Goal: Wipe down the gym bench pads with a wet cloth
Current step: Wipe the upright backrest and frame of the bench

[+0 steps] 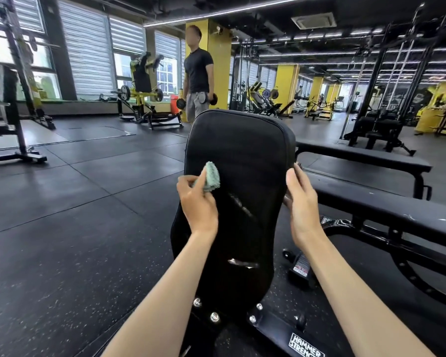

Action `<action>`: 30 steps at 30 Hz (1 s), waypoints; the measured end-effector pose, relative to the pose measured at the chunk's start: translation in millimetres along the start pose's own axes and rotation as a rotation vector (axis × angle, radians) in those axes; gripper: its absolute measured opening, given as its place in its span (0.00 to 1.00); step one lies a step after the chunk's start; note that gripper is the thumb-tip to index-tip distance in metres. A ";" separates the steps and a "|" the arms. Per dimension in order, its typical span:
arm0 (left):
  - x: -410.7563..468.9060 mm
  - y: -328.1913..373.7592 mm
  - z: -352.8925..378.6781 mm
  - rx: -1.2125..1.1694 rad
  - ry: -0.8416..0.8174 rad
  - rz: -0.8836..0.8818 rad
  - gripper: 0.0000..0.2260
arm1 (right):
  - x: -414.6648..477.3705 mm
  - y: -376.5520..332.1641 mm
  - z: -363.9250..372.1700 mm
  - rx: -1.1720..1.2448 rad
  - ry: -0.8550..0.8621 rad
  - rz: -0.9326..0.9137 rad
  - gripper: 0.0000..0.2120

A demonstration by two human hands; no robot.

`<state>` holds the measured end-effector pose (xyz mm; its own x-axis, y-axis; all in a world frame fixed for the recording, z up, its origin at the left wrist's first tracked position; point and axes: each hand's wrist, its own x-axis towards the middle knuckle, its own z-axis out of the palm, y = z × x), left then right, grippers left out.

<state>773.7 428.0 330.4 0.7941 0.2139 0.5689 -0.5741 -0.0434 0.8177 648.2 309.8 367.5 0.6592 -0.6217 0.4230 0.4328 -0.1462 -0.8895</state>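
A black padded backrest (242,150) of an inclined gym bench stands upright in front of me, with a couple of worn tears on its surface. My left hand (197,202) grips a bunched pale green cloth (211,175) and holds it against the pad's left side. My right hand (303,202) holds the pad's right edge, thumb on the front and fingers wrapped behind it.
Two flat black benches (366,158) (386,207) lie to the right. The bench's black frame (281,328) with bolts sits below. A person holding dumbbells (198,81) stands beyond the pad. Yellow machines (142,91) and racks (13,104) ring the rubber floor (75,202).
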 end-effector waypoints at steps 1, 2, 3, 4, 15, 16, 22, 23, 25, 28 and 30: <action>7.4 -0.2 -0.5 -0.031 0.018 -0.055 0.12 | -4.2 3.8 0.3 -0.032 -0.018 0.004 0.16; 13.4 0.0 -0.2 -0.055 0.042 -0.095 0.11 | -9.2 8.0 1.1 -0.054 -0.034 0.016 0.16; 18.1 1.8 0.5 -0.068 0.066 -0.121 0.10 | -14.9 12.7 1.4 -0.077 -0.051 0.030 0.17; 22.2 2.9 1.9 -0.076 0.091 -0.141 0.09 | -20.0 18.4 1.3 -0.098 -0.065 0.033 0.19; 43.0 16.7 -4.6 0.047 0.183 -0.385 0.10 | -29.5 26.3 -0.7 -0.153 -0.095 0.080 0.35; 37.9 18.4 -2.4 0.075 0.174 -0.362 0.10 | -29.6 26.5 -0.7 -0.150 -0.096 0.084 0.35; -5.1 27.4 12.7 0.098 0.092 -0.121 0.08 | -27.6 27.0 -0.6 -0.136 -0.101 0.086 0.25; -15.4 32.0 17.2 0.081 0.078 -0.067 0.09 | -27.6 27.9 -0.5 -0.133 -0.098 0.088 0.25; -36.3 42.0 24.3 0.040 0.039 0.049 0.11 | -28.2 28.0 -1.1 -0.140 -0.100 0.089 0.28; -62.3 53.2 29.5 0.025 -0.033 0.208 0.14 | -30.7 24.8 -1.0 -0.114 -0.113 0.114 0.34; -74.8 58.4 29.2 0.027 -0.056 0.284 0.16 | -30.7 25.2 0.0 -0.100 -0.105 0.141 0.37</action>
<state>686.6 381.0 338.2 0.6124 0.1351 0.7789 -0.7703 -0.1198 0.6264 638.8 325.3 332.1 0.7721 -0.5583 0.3037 0.2718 -0.1420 -0.9518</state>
